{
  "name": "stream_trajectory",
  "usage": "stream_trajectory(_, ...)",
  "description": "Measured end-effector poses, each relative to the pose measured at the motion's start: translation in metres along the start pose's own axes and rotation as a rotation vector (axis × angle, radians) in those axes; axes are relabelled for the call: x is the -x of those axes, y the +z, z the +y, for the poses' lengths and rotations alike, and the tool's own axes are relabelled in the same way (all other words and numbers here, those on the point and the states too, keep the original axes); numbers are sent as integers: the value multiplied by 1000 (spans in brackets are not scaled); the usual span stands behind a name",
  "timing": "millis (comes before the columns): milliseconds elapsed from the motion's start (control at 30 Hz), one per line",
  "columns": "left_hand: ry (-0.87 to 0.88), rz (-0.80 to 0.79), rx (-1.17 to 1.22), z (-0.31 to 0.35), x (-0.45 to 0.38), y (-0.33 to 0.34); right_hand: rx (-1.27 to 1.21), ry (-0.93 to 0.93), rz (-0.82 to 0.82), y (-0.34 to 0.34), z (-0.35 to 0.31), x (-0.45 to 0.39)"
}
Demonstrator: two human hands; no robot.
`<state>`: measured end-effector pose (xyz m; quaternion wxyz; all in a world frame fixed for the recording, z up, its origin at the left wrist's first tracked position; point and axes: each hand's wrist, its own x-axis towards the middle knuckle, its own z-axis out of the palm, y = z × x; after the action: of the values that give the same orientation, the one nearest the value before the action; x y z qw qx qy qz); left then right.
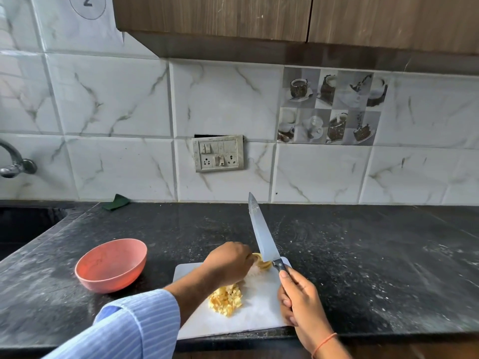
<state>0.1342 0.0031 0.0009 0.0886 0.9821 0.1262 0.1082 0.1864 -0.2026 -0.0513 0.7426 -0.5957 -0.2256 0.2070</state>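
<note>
counter [363,255]: black stone | on it: white board [261,307], pink bowl [111,265], green pad [116,202]

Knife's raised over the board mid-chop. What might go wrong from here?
1. The left hand pinches the small yellow piece right beside the knife; the next cut may nick its fingers.
2. The board lies near the counter's front edge; hard pressure might shift it.
3. The diced pile sits by the left forearm, which may sweep bits off.
</note>
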Motion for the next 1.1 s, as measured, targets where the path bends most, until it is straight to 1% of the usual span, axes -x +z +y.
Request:
stream_trajectory(133,-183,85,254,-21,13,-7,23,-7,-5,0,-2,1)
stream_trajectory(233,-305,157,378,-47,38,-5,0,4,3,1,-1,1)
stream_trajectory(400,-383,296,483,-99,99,9,-5,5,-3,4,-3,3)
stream_trajectory(500,-451,365,523,-124,127,22,53,-1,8,10,-3,7)
stream_trajectory(567,-447,458,568,-126,137,29,113,-9,11,15,-4,10)
stream_trajectory(667,-384,515,584,-122,139,32,284,-21,19,30,-3,14)
stream_trajectory(733,-354,511,553,-122,137,32,499,-51,-18,43,-7,19)
stream_trajectory(800,-349,522,577,-124,135,32,713,-79,-77,60,-10,29)
stream_trajectory(900,-374,538,631,-127,136,30,931,-68,-130,93,-15,48)
stream_trajectory(1000,-385,543,634,-125,139,30,1061,-46,-102,118,-12,64)
stream_trajectory(1100,-402,566,631,-123,139,30,1152,-37,-125,130,-8,76)
